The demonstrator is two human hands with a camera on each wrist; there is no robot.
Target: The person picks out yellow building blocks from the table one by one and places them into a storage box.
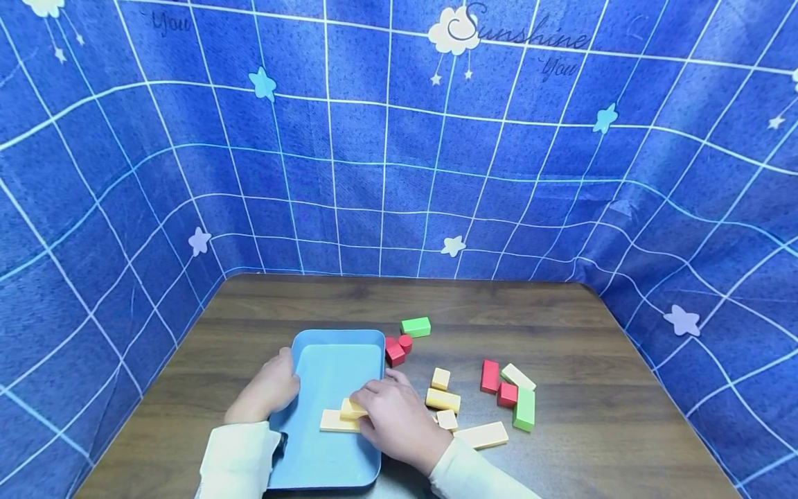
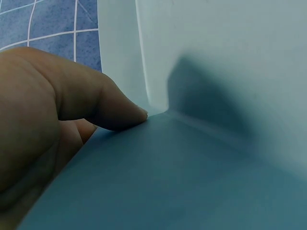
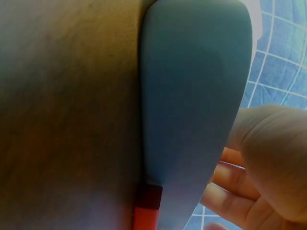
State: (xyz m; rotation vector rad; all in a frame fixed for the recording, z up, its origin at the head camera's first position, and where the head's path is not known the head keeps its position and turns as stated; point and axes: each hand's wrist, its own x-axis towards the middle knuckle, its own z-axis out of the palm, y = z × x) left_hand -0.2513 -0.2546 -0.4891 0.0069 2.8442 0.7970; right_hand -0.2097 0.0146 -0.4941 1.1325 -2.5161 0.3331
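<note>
A light blue tray (image 1: 337, 457) lies on the wooden table (image 1: 561, 326) in front of me. My left hand (image 1: 277, 387) grips its left rim; in the left wrist view the thumb (image 2: 103, 103) presses on the tray's wall (image 2: 216, 158). My right hand (image 1: 369, 407) reaches over the right rim and pinches a small yellow block (image 1: 350, 409) inside the tray. That block rests on a flat yellow block (image 1: 333, 421) on the tray floor. The right wrist view shows the tray's outer wall (image 3: 192, 105) with my curled fingers (image 3: 268, 158) beyond it.
Loose blocks lie to the right of the tray: a green one (image 1: 415, 326), red ones (image 1: 395, 354) (image 1: 490, 375), several yellow ones (image 1: 443, 400), a long yellow one (image 1: 481, 434) and a green one (image 1: 524, 409). Blue patterned cloth (image 1: 399, 152) walls in the table.
</note>
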